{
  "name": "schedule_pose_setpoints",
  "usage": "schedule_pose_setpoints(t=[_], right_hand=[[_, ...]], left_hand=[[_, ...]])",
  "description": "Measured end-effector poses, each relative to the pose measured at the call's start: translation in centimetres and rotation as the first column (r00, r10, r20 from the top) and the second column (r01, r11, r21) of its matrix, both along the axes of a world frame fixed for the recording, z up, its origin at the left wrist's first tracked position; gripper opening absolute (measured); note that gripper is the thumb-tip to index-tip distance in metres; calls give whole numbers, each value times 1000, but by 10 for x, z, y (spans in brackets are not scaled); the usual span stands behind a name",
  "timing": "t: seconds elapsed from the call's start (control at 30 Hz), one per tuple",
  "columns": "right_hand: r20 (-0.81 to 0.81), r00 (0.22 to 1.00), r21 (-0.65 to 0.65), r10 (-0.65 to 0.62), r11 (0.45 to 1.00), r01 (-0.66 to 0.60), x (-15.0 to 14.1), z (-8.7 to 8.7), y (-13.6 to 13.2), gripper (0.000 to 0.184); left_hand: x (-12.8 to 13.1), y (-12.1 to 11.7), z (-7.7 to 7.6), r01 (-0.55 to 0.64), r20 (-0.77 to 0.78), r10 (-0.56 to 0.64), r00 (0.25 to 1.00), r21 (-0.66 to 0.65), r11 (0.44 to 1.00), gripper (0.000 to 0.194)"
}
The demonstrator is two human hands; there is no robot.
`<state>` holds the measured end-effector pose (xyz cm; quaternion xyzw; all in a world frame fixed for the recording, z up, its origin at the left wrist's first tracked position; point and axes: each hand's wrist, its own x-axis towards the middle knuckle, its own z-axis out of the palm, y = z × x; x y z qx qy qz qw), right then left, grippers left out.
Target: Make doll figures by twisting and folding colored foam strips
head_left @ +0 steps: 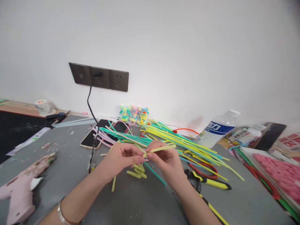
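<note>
Both my hands meet over the grey table [131, 203] and pinch a short yellow fuzzy stick [161, 148]. My left hand [122, 157] grips its left end with closed fingers. My right hand [165, 161] holds the rest, which juts to the right. Several cut yellow pieces [137, 171] lie just under my hands. Behind them spreads a pile of long yellow and teal sticks [178, 139].
A pink glue gun [22, 187] lies at the left. A phone [92, 137] with a black cable sits behind my hands. Yellow-handled pliers [208, 181] and a red ring lie at the right, with bottles [217, 128] and a tray of pink items [278, 173].
</note>
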<state>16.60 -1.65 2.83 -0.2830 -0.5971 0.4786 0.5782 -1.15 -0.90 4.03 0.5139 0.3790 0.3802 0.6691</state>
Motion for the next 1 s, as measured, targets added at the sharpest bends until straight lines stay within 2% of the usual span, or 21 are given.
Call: schedule_pose_setpoints(t=[0.13, 0.3, 0.37, 0.6, 0.8, 1.0], right_hand=[[-9, 999, -71, 51, 996, -52, 3, 4, -1, 9], [-15, 965, -188, 263, 947, -261, 3, 10, -6, 13], [-17, 951, -213, 309, 928, -306, 2, 10, -7, 14], [-4, 975, -219, 221, 952, -216, 1, 8, -6, 18], [-1, 972, -242, 236, 943, -230, 1, 11, -6, 21], [-36, 970, -213, 241, 946, -243, 0, 7, -6, 13]], left_hand=[[-2, -2, 1, 77, 35, -75, 997, -68, 995, 19], [-4, -5, 1, 294, 195, -258, 946, -180, 939, 28], [-3, -5, 0, 328, 214, -288, 934, -188, 926, 26], [-2, -5, 3, 309, 167, -275, 947, -233, 922, 28], [-1, -5, 6, 290, 181, -252, 951, -231, 929, 28], [-1, -6, 5, 278, 190, -236, 953, -240, 930, 30]])
